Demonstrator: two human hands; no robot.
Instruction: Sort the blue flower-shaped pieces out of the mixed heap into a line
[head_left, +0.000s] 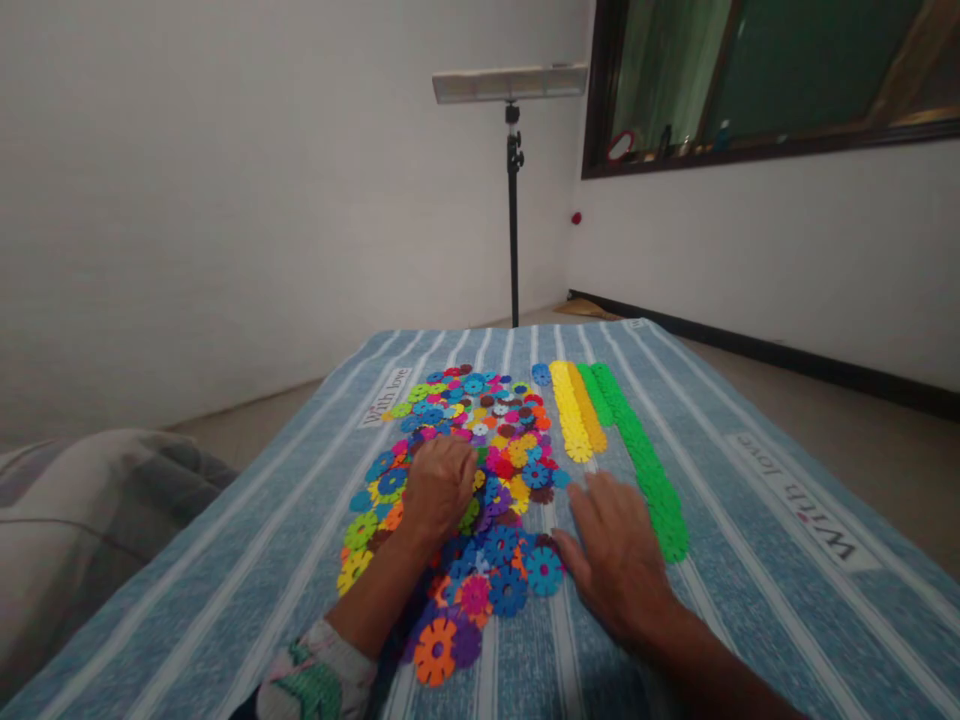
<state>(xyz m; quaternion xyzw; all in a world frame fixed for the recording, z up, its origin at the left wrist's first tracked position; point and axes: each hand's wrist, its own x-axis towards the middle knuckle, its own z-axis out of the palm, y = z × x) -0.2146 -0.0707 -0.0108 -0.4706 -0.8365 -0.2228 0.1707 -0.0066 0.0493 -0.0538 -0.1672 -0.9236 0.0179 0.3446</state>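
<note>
Many notched, flower-shaped plastic discs in mixed colours form a loose pile [508,545] on the striped cloth. My left hand [441,487] rests over the middle of this pile, fingers curled down and together; whatever they pinch is hidden. To the right of the pile, my right hand [616,545] lies low over the cloth with thumb and fingers apart, holding nothing I can see. Just beyond it are overlapping rows of discs: a yellow row [572,410], a darker yellow row [592,425] and a long green row [654,480]. A blue disc [541,374] sits left of the yellow row.
A blue-and-white striped cloth [750,600] covers the table. Behind its far edge stands a light panel [510,85] on a black pole [514,230]. Grey fabric [97,540] bulges at the left. A dark-framed window [780,80] is at upper right.
</note>
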